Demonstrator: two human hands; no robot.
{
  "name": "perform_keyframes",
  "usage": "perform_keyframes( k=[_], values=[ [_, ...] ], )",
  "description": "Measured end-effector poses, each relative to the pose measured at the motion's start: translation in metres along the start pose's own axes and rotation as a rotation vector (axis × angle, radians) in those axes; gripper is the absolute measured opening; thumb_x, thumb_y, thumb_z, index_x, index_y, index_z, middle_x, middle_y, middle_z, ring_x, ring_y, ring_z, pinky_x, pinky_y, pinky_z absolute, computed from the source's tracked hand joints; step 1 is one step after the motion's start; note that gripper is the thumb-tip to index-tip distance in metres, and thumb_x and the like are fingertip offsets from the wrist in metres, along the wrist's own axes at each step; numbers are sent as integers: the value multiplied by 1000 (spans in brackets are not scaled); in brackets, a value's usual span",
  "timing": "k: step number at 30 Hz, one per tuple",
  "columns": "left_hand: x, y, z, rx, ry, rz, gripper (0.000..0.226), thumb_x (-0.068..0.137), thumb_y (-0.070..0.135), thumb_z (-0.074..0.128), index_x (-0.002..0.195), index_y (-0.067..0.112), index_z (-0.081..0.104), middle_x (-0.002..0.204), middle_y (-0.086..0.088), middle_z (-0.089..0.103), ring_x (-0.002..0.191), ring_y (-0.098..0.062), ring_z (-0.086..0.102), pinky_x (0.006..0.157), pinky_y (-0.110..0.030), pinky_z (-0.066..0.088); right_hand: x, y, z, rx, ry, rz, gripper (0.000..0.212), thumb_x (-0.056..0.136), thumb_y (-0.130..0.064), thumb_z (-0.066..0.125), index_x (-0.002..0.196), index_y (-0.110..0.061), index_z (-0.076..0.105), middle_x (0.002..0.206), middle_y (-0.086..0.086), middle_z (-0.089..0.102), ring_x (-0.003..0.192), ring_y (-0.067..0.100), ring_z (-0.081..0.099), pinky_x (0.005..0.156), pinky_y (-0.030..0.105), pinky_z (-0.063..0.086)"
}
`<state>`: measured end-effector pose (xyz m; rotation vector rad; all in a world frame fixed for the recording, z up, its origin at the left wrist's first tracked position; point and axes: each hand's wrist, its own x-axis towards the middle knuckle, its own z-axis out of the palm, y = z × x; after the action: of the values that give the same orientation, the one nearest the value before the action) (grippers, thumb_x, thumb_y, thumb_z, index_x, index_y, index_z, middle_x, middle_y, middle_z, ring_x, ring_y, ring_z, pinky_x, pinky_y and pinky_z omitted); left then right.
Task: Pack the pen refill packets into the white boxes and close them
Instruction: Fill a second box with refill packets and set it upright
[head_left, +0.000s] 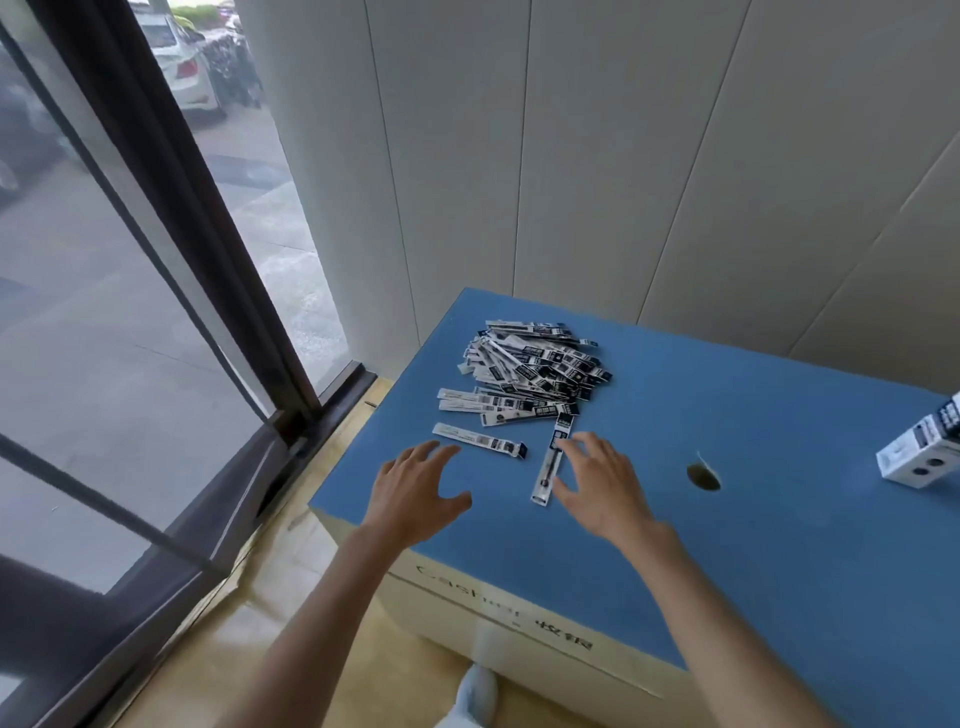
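A heap of narrow black-and-white pen refill packets (535, 366) lies on the blue tabletop (727, 519) toward its far left corner. One single packet (478, 440) lies flat in front of the heap. Another packet (551, 465) points toward me just right of it. My left hand (413, 491) hovers with spread fingers near the first single packet, holding nothing. My right hand (602, 486) is spread beside the second packet, fingertips at its edge, not gripping it. A white box (922, 449) with black print lies at the right edge, partly cut off.
A round hole (704, 477) is cut in the tabletop right of my right hand. The table's left edge drops to a tan floor (311, 597) beside a dark-framed window (156, 260). A white panelled wall (623, 156) stands behind the table.
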<state>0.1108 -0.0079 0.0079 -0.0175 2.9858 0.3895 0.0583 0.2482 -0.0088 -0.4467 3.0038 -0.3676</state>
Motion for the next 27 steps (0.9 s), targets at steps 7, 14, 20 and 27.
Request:
perform_keyframes(
  k=[7, 14, 20, 27],
  values=[
    [61, -25, 23, 46, -180, 147, 72, 89, 60, 55, 153, 37, 32, 164, 2, 26, 149, -21, 27, 117, -42, 26, 46, -4, 29, 5, -54, 126, 55, 91, -29, 62, 143, -22, 46, 140, 0, 47, 128, 24, 45, 106, 38, 36],
    [103, -38, 39, 112, -236, 334, 69, 92, 59, 48, 155, 34, 31, 168, 2, 14, 155, -20, 8, 123, -39, 12, 64, 0, 40, 31, -93, 208, 51, 94, -28, 59, 144, -26, 47, 139, -3, 45, 127, 21, 45, 105, 36, 37],
    [134, -44, 48, 147, -254, 432, 87, 79, 68, 11, 159, 37, 13, 166, 3, 17, 153, -24, 12, 124, -44, 10, 69, -7, 49, 80, -78, 302, 37, 98, -30, 55, 133, -22, 58, 121, -4, 54, 117, 18, 48, 100, 33, 39],
    [164, -47, 53, 81, -245, 468, 77, 89, 70, 3, 158, 39, 18, 164, -3, 11, 149, -31, 10, 122, -49, 6, 83, -38, 55, 197, -61, 361, 37, 99, -23, 53, 135, -15, 58, 123, 0, 56, 117, 20, 49, 103, 33, 41]
  ],
)
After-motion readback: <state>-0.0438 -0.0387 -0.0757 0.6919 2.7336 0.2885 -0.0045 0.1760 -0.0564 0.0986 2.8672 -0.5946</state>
